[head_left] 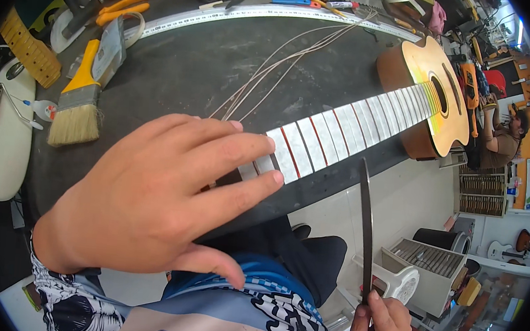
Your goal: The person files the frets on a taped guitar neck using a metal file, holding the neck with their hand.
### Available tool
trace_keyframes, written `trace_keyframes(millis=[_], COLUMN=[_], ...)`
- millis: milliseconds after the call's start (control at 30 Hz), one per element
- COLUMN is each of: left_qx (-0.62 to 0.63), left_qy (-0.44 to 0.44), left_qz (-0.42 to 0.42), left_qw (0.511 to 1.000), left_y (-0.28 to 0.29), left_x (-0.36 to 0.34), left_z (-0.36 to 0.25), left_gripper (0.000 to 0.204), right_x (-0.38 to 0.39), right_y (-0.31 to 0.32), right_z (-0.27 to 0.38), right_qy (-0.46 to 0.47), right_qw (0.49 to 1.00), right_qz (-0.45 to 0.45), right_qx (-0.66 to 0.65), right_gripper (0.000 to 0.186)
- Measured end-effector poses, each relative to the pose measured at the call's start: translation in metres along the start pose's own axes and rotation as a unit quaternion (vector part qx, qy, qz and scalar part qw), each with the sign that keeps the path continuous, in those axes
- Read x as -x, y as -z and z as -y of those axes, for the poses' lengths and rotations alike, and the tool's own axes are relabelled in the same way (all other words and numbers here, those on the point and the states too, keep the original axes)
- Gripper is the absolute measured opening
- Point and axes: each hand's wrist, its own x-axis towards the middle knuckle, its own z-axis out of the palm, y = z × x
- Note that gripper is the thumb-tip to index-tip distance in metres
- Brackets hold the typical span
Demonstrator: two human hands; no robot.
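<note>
Guitar neck (343, 131), taped between frets, under flat open left hand (161, 197); right hand (380, 324) grips file (366, 221).

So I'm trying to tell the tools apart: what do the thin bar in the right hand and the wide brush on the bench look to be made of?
The thin bar, pinched at its lower end by the right hand, looks like dark, dull metal: flat, straight and narrow, probably a file. The wide brush has pale, natural-looking bristles, a shiny metal ferrule and a yellow handle, plastic or painted wood.
</note>
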Motion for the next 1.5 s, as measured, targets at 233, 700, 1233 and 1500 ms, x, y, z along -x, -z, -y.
trace_keyframes(millis=[233, 700, 1233, 1500], left_qx=[-0.015, -0.023, -0.071, -0.07], left_qy=[0.014, 0.006, 0.009, 0.009], left_qz=[-0.017, -0.007, 0.009, 0.011], left_qw=[1.0, 1.0, 0.997, 0.997], left_y=[-0.01, -0.017, -0.015, -0.017], left_x=[0.0, 0.01, 0.008, 0.007], left_z=[-0.001, 0.004, -0.003, -0.001], left_gripper=[0.08, 0.081, 0.081, 0.082], right_x=[-0.018, -0.012, -0.005, 0.0], right_y=[0.0, -0.017, -0.025, -0.022], right_z=[0.01, 0.015, 0.007, 0.008], right_qy=[0.019, 0.01, 0.06, 0.062], right_qw=[0.999, 0.997, 0.997, 0.996], right_qz=[0.032, 0.012, 0.031, 0.039], right_qx=[0.017, 0.079, 0.048, 0.056], right_gripper=[0.038, 0.047, 0.052, 0.055])
